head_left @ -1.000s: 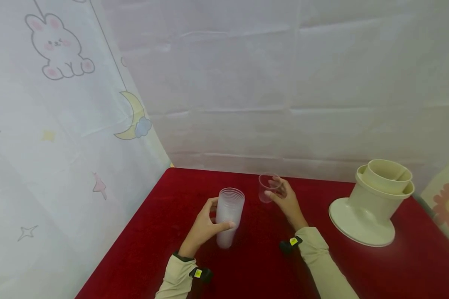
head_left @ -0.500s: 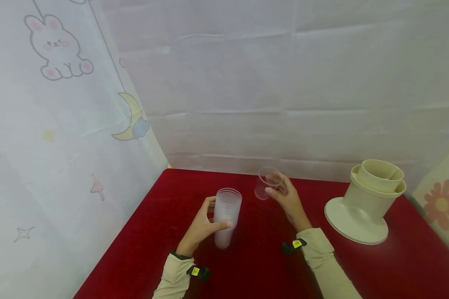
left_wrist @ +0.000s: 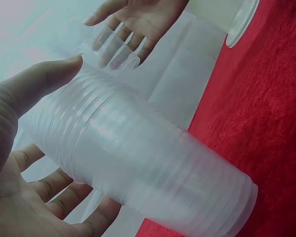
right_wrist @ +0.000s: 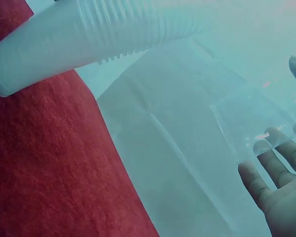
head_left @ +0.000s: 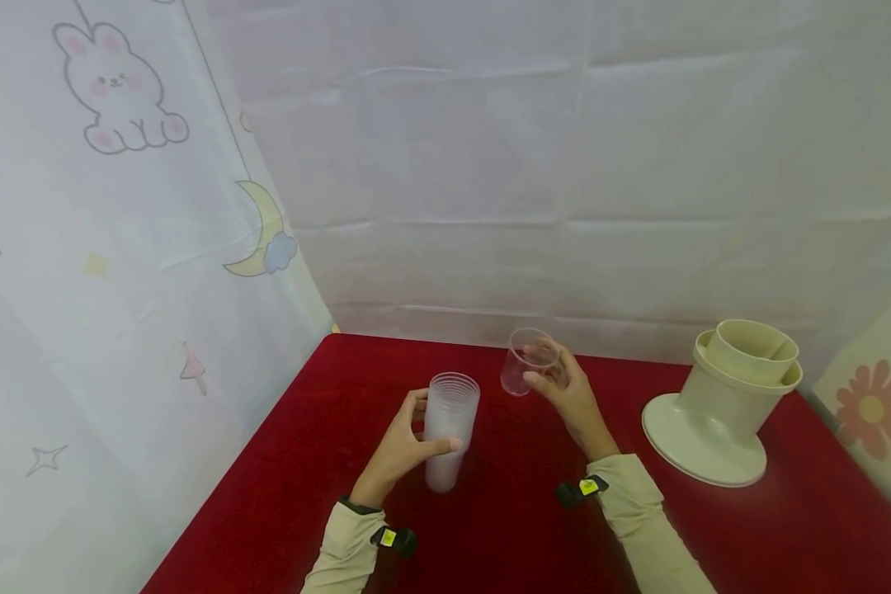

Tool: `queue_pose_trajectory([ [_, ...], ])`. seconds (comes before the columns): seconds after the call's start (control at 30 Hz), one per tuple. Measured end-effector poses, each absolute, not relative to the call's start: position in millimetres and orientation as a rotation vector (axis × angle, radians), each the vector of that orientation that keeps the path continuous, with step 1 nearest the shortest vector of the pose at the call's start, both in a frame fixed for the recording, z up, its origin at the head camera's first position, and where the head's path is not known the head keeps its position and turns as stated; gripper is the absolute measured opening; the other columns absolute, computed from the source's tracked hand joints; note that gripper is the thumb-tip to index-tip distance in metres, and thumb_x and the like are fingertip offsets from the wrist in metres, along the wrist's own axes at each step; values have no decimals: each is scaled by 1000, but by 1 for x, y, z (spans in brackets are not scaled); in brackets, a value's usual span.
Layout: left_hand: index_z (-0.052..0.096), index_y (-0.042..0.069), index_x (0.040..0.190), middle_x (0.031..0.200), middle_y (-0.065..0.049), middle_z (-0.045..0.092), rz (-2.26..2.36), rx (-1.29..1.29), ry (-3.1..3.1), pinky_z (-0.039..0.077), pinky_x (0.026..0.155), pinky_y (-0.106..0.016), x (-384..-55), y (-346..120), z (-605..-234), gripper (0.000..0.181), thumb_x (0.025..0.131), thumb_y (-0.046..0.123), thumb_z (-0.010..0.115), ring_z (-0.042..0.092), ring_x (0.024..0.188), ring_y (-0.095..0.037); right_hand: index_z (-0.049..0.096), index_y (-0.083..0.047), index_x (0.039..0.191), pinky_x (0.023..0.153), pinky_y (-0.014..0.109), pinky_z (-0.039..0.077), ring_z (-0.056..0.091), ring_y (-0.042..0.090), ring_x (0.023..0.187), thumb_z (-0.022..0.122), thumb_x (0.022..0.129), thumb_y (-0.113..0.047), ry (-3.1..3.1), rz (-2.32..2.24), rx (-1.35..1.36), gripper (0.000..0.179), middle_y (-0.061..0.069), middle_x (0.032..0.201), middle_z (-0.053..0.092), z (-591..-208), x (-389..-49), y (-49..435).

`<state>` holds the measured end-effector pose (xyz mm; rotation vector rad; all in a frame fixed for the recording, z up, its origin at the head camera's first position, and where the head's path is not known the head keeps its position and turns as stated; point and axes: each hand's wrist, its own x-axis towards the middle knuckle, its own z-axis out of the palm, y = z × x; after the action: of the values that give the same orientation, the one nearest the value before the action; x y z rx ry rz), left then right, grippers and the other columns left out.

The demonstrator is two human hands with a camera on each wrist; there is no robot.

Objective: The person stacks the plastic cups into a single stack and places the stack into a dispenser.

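Note:
In the head view a stack of nested clear plastic cups (head_left: 451, 412) stands near the middle of the table. My left hand (head_left: 401, 454) grips the stack from its left side, thumb across the front and fingers behind. Its ribbed rims and frosted walls fill much of the left wrist view (left_wrist: 153, 158). To the right and farther back, my right hand (head_left: 568, 396) holds a single clear plastic cup (head_left: 516, 371) between thumb and fingers, mouth upward and slightly tilted. That cup's see-through wall (right_wrist: 241, 123) shows fingers behind it in the right wrist view.
On the right of the red-covered table (head_left: 282, 495) stands a cream-coloured holder (head_left: 728, 412) with a round base and tube-shaped openings on top. A pale curtain (head_left: 453, 165) hangs behind the table, and a printed one (head_left: 119, 330) hangs along the left.
My right hand has lifted the single cup slightly and moved it a little left. My left hand keeps its grip on the stack, almost still. The head view has shifted slightly.

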<state>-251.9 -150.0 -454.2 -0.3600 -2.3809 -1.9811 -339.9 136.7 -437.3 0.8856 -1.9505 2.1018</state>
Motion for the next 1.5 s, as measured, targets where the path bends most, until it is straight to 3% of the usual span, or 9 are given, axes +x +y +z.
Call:
queue_pose_trajectory([
  [0.43, 43, 20, 143, 128, -9, 53, -1973, -375, -2388, 49, 85, -45, -249, -149, -454, 77, 78, 27, 84, 52, 112, -32, 35, -12, 152, 105, 25, 40, 45, 27, 135, 59, 97, 0, -1922, 2137, 911, 62, 10, 143, 53, -431, -335, 137],
  [0.73, 43, 19, 142, 127, -9, 53, -1959, -356, -2390, 50, 88, -45, -249, -149, -457, 77, 78, 27, 84, 51, 115, -33, 36, -11, 152, 104, 25, 41, 46, 23, 134, 58, 97, 2, -1895, 2145, 930, 60, 26, 147, 45, -429, -333, 136],
  [1.1, 43, 19, 142, 127, -10, 53, -1956, -358, -2390, 49, 88, -45, -248, -149, -458, 77, 78, 26, 84, 52, 114, -34, 35, -11, 152, 103, 28, 44, 50, 20, 132, 56, 98, 0, -1851, 2165, 975, 59, 33, 147, 40, -422, -330, 135],
  [1.5, 44, 19, 142, 128, -9, 53, -1966, -384, -2378, 48, 85, -41, -248, -148, -456, 76, 78, 24, 84, 53, 112, -31, 35, -9, 152, 99, 31, 48, 55, 22, 127, 52, 99, 3, -1790, 2194, 1019, 57, 14, 142, 54, -415, -328, 134],
])
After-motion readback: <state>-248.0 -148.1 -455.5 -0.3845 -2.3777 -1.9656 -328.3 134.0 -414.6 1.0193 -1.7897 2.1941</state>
